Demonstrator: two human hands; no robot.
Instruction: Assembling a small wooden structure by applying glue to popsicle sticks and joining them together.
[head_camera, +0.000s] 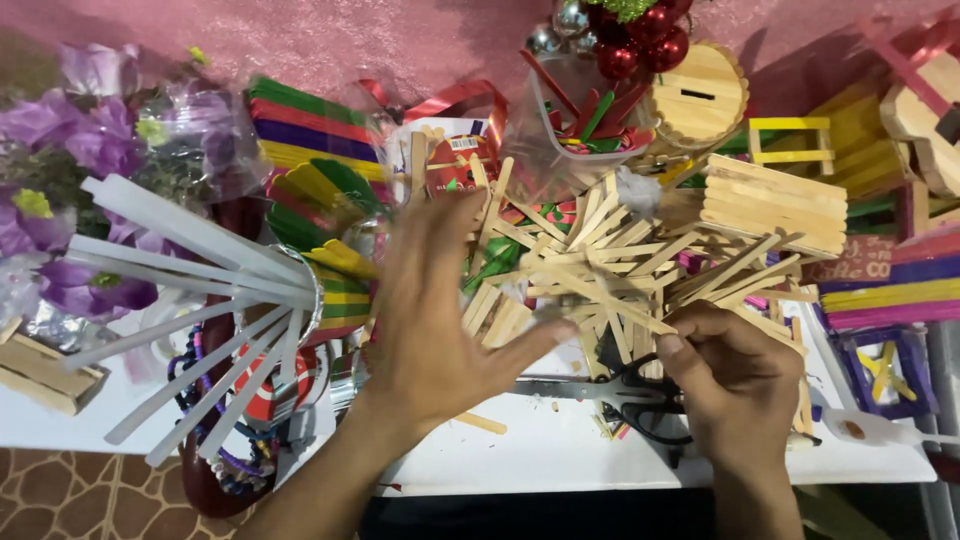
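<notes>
Head view shows the left hand (440, 320) spread wide, fingers apart and blurred, holding nothing, its fingertips over a heap of wooden sticks (620, 250). Just to its right, the right hand (735, 375) is curled, pinching a stick (610, 300) at the heap's near edge, with black scissors (640, 395) lying between both hands.
</notes>
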